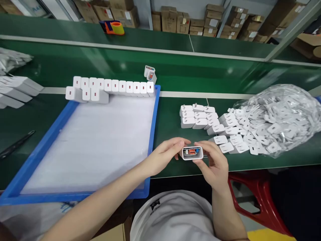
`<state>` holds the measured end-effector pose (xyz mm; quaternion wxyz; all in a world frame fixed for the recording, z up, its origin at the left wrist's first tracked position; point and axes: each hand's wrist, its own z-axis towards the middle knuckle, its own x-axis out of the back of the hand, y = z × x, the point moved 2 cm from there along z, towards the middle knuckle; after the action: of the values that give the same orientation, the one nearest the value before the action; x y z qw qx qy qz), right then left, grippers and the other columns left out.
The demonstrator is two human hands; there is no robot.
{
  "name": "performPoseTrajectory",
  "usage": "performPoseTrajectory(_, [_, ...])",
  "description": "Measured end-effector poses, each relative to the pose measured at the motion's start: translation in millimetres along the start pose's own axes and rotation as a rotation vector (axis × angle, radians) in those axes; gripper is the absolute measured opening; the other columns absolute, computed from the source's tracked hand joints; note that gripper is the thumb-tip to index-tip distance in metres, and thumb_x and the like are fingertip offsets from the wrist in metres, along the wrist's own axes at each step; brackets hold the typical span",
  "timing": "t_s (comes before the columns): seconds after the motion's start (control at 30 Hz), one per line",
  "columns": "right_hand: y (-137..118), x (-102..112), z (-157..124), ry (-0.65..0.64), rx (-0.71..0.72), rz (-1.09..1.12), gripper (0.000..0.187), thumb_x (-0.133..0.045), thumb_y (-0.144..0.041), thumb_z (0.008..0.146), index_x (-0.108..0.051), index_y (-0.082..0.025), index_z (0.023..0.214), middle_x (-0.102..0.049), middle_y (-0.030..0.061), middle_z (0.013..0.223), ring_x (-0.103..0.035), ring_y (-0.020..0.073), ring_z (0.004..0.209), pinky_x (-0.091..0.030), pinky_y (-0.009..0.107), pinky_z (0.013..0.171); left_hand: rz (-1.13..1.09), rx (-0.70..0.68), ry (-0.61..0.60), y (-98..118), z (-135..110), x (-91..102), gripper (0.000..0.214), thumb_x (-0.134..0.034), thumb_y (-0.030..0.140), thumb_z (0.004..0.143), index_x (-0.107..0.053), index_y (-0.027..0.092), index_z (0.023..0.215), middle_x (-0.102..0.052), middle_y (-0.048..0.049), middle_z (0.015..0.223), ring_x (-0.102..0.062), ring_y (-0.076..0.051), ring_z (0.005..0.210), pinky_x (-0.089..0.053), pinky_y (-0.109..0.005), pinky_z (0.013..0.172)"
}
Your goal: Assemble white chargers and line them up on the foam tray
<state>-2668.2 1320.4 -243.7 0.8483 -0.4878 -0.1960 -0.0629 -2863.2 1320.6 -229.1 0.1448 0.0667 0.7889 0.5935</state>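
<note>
Between my two hands is a white charger housing (192, 153) with its open end toward me, showing red, blue and white electronic parts inside. My left hand (168, 152) grips its left side with thumb and fingers. Thumb and fingers of my right hand (212, 161) pinch the right side, where thin metal prongs stick out. Just beyond, white chargers with plug prongs (200, 115) stand in close rows. To their right, small white end caps (273, 120) spill from a clear plastic bag (301, 100).
A blue-rimmed tray (152, 134) has closed white chargers (107, 86) lined along its far edge. Two open housings (150, 73) stand by its corner. A black pen (17, 144) lies left. An orange-and-yellow tape dispenser (112, 27) rests on the ledge; a red stool (260, 197) is right.
</note>
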Motion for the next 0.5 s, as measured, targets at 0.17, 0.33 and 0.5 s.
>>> performPoseTrajectory(0.17, [-4,-5,0,0.005,0.117,-0.084,0.039,-0.073,-0.028,0.091,-0.065,-0.03,0.129,-0.069,0.0091,0.114,-0.067,0.0259,0.102,-0.06,0.042,0.082,0.21,-0.134,0.016,7,-7,-2.6,0.039,-0.062,0.046,0.091,-0.067,0.018,0.119,-0.073,-0.0085,0.113,-0.068,-0.024,0.101,-0.053,-0.033,0.088])
performPoseTrajectory(0.33, [-6,-7,-3,0.053,0.168,-0.132,0.041,-0.071,-0.033,0.092,-0.064,-0.031,0.132,-0.07,0.0097,0.113,-0.07,0.0278,0.099,-0.061,0.045,0.081,0.293,-0.257,-0.029,15,-12,-6.4,0.03,-0.067,0.033,0.089,-0.068,0.018,0.115,-0.074,-0.0074,0.11,-0.069,-0.02,0.096,-0.055,-0.029,0.083])
performPoseTrajectory(0.5, [-10,-7,-5,0.08,0.229,-0.162,0.042,-0.069,-0.032,0.093,-0.062,-0.031,0.135,-0.07,0.0085,0.113,-0.07,0.0261,0.099,-0.061,0.042,0.081,0.211,-0.331,0.034,13,-15,-7.8,0.032,-0.071,0.029,0.085,-0.075,0.015,0.114,-0.073,-0.0122,0.11,-0.07,-0.021,0.097,-0.058,-0.029,0.08])
